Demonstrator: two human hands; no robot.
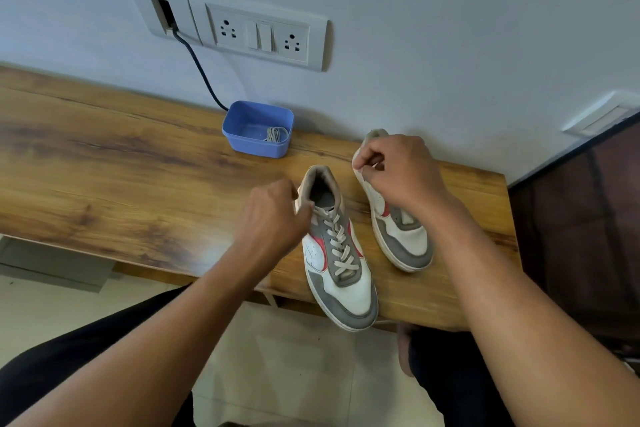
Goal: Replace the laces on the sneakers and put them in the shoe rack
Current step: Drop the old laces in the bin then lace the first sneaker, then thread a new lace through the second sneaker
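Two white, grey and red sneakers stand on a wooden table (104, 163). The left sneaker (341, 284) is laced with a pale lace (341, 243), and its toe juts over the table's front edge. My left hand (273, 218) grips that sneaker's collar at the left side, by the top of the lace. My right hand (398, 170) pinches the collar of the right sneaker (407, 239), whose throat my hand and forearm hide. A spare lace (276, 134) lies coiled in a blue tub (258, 128) at the back.
A wall with a socket and switch panel (263, 33) stands right behind the table. A black cable (199, 69) runs from a wall plate down behind the tub. A dark panel (581, 225) borders the table's right end. My knees and a tiled floor lie below.
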